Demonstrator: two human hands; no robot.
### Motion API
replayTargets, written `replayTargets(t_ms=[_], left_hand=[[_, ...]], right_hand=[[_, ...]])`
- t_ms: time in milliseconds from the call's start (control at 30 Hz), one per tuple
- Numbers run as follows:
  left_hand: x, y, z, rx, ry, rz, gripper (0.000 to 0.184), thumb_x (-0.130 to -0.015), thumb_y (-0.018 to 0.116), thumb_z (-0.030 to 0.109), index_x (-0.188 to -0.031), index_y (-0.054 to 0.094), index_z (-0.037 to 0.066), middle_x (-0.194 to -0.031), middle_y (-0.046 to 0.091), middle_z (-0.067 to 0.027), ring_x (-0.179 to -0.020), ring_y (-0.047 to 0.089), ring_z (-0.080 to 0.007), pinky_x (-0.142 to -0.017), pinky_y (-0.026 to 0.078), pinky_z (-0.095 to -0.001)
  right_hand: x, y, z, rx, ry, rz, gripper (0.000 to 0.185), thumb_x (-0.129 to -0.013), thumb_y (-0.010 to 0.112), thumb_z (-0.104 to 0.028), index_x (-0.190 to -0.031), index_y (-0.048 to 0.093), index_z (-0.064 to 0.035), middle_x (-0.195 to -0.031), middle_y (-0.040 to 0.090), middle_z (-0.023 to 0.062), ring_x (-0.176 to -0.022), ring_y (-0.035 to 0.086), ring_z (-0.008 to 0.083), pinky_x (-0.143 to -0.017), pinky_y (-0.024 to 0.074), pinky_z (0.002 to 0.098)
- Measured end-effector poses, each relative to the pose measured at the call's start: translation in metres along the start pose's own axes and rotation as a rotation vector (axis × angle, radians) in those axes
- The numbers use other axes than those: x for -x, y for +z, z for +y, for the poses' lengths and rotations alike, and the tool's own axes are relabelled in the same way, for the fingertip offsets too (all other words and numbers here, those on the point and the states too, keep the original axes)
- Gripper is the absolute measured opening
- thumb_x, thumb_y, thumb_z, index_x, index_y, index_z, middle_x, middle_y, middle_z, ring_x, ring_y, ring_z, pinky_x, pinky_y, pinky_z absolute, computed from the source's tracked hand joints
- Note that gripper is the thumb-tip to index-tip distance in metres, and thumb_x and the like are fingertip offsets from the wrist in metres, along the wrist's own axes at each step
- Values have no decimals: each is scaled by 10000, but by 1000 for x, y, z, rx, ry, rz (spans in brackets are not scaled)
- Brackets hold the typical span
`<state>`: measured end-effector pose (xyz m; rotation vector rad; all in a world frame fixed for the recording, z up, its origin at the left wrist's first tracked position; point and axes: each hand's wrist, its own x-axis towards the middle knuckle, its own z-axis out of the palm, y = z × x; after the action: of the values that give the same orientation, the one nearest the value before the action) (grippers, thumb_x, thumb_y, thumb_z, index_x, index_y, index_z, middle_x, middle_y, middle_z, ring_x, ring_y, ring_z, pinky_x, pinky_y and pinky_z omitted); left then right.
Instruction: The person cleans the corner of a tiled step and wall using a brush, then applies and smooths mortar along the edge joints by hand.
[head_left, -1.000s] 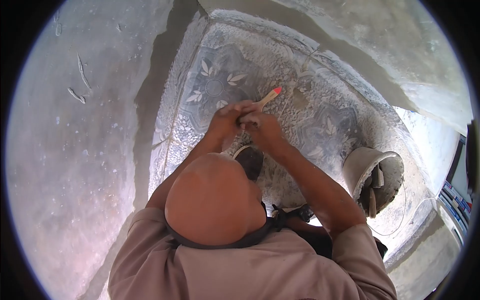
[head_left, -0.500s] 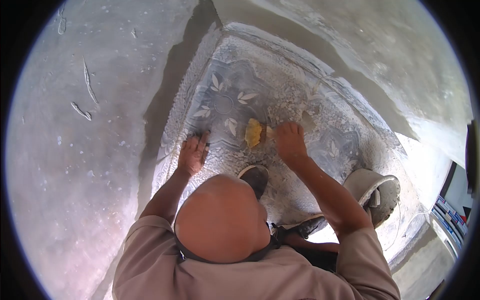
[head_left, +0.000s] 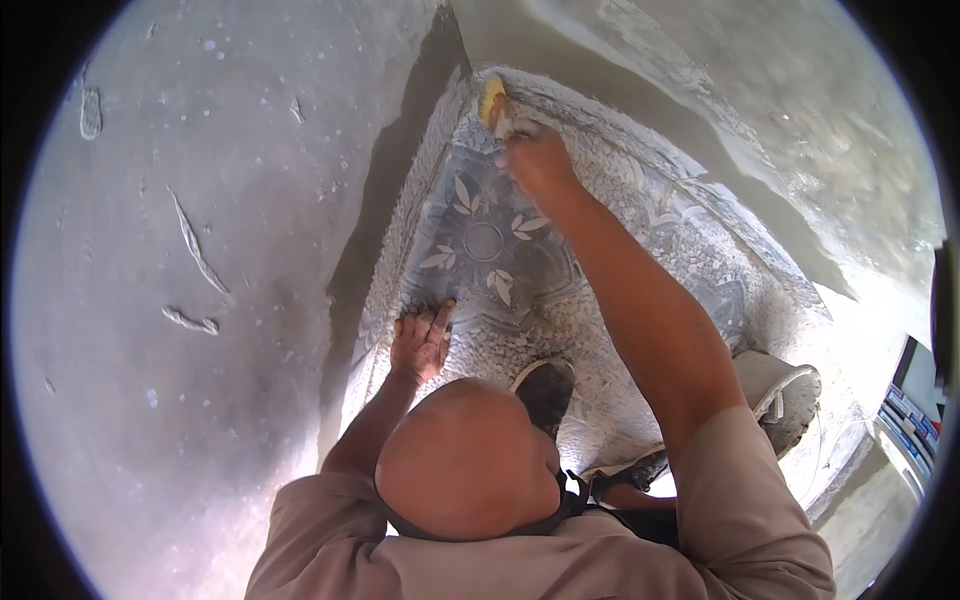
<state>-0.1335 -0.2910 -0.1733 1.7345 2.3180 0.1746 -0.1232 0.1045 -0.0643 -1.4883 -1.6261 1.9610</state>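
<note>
My right hand [head_left: 540, 158] is closed around the handle of a brush with yellow bristles [head_left: 492, 100], which is at the far corner of the floor where the walls meet. Below it lies a grey floor tile [head_left: 483, 241] with a pattern of pale leaves, partly covered by whitish grit. My left hand [head_left: 422, 342] rests with its fingers spread near the tile's left front edge, holding nothing. Blur hides the exact grip of the right fingers.
A dirty bucket [head_left: 785, 405] lies tipped at the right. A dark shoe [head_left: 545, 395] is on the floor between my arms. Grey plastered walls [head_left: 240, 200] rise at both sides, with a damp-looking darker band [head_left: 390, 170] low down. Several boxes [head_left: 910, 430] show at far right.
My right hand has moved the brush forward from the middle of the floor to the far corner. The left hand stays flat in about the same place while the view has shifted.
</note>
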Motion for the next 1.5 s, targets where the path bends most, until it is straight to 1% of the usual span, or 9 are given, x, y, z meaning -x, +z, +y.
replayTargets(t_ms=[67,367,500,667,767,933,1267,1333,1500], left_hand=[[-2,-1,-2,4,23,-2,821,-909,696,258,-1643,327,248,-1236,497,-75,-1108,504,-326,-985,409,-523],[1,-4,0,162,16,80,791,-906,704,199,-1626,384,273,-1173,498,-70,-1037,518,-315,-964,414,-528],[-2,-1,-3,214,44,145,814,-891,726,190,-1627,387,267,-1145,520,-72,-1004,534,-321,-953,417,-534],[-5,-15,5,151,28,85,796,-882,735,208,-1612,419,230,-1139,529,-73,-1008,541,-318,-946,421,-518],[-2,-18,3,149,58,112,761,-888,727,207,-1595,447,198,-1124,538,-82,-1013,540,-315,-935,425,-514],[1,-8,4,25,89,192,721,-904,711,213,-1580,461,175,-1096,546,-101,-1008,541,-317,-921,427,-517],[-9,3,1,58,31,140,748,-924,690,243,-1611,395,216,-1078,554,-82,-1004,543,-324,-922,429,-520],[-4,-2,2,72,11,127,760,-930,683,246,-1622,369,209,-1083,557,-84,-1006,546,-330,-925,429,-524],[3,7,-7,160,36,80,745,-970,609,273,-1645,303,201,-1126,554,-108,-1083,533,-341,-977,418,-523]], right_hand=[[-24,9,-3,26,-9,-63,362,-1048,563,-188,-1350,637,-2,-876,682,118,-599,565,146,-537,462,306],[13,-5,-27,333,-373,78,316,-975,614,-163,-1225,735,-13,-823,726,189,-727,716,274,-727,538,404],[48,-7,-99,181,-236,58,320,-981,615,-170,-1244,727,-26,-841,729,179,-725,701,256,-708,534,396],[75,5,-95,117,-695,244,327,-1007,591,-173,-1293,708,-63,-878,735,188,-745,692,320,-741,538,428],[51,37,-18,351,-758,230,360,-1043,594,-192,-1361,680,-45,-939,744,145,-854,698,214,-781,548,355],[72,19,12,401,-412,188,358,-1027,585,-191,-1344,700,-72,-1011,762,192,-924,721,258,-853,556,397],[87,-6,5,428,-431,83,326,-1045,569,-211,-1301,674,-39,-798,666,99,-767,634,184,-720,518,354],[95,-7,-59,262,-477,151,253,-1043,566,-186,-1235,686,-71,-881,716,213,-785,696,373,-758,540,444],[14,-11,-32,435,-775,264,313,-1042,559,-175,-1321,624,-51,-898,717,242,-862,717,419,-763,539,498]])
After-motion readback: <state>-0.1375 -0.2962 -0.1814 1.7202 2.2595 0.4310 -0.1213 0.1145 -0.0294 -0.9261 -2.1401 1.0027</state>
